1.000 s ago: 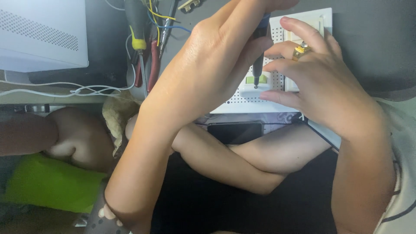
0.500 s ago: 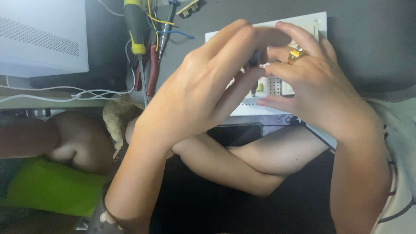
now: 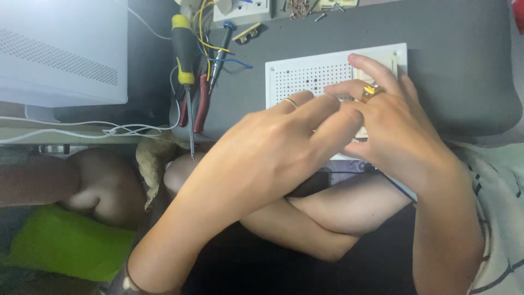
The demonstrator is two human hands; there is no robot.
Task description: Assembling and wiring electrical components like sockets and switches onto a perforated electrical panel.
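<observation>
A white breadboard lies on a grey mat. My left hand reaches in from the lower left and lies over the board's lower half, fingers stretched out and close together, with a thin ring on one finger. My right hand comes from the right and covers the board's right part, its fingers bent down and a gold ring on one of them. The fingertips of both hands meet above the board. Whatever lies between the fingers is hidden.
A yellow-and-black screwdriver, red-handled pliers and loose coloured wires lie left of the board. A white box stands at the far left with white cables below it. My crossed legs and a green object are underneath.
The view has shifted, so the board sits lower in frame. My left hand has flattened over the board, and the dark thin tool seen in its fingers earlier no longer shows.
</observation>
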